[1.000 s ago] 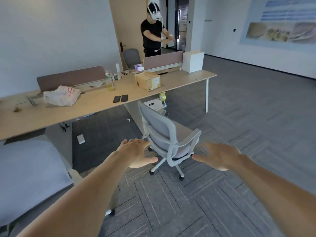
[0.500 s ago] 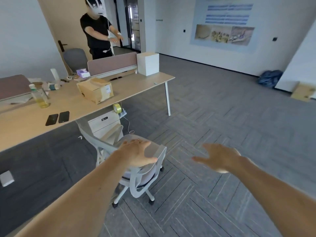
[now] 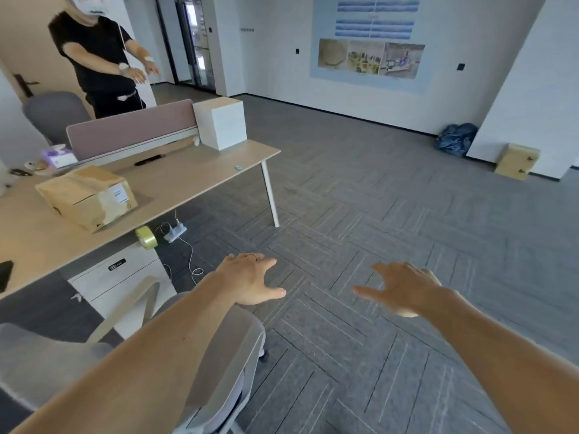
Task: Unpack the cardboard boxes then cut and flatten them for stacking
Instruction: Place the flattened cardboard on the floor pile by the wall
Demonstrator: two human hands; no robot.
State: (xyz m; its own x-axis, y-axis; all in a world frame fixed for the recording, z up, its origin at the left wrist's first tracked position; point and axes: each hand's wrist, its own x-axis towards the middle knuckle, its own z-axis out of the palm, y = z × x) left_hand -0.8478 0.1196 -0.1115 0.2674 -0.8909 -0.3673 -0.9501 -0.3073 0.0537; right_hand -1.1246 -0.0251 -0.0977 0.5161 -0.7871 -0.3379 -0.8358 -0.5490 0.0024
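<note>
A brown cardboard box (image 3: 87, 197) with a white label sits sealed on the wooden desk (image 3: 194, 180) at the left. A second cardboard box (image 3: 517, 161) stands on the floor by the far right wall. My left hand (image 3: 250, 278) and my right hand (image 3: 404, 288) are stretched out in front of me above the carpet, fingers spread and holding nothing. Both hands are well away from either box.
A grey office chair (image 3: 216, 364) is right below my left arm. A white box (image 3: 221, 122) and a pink divider (image 3: 131, 130) stand on the desk. A roll of yellow tape (image 3: 145, 236) lies on a white drawer unit (image 3: 119, 277). A person (image 3: 100, 57) stands behind the desk. A dark bag (image 3: 456, 139) lies at the far wall.
My view has swung to the right: the desk and chair slid left and nearer, and the far wall with the floor box came into sight. Both hands stay outstretched and hold nothing.
</note>
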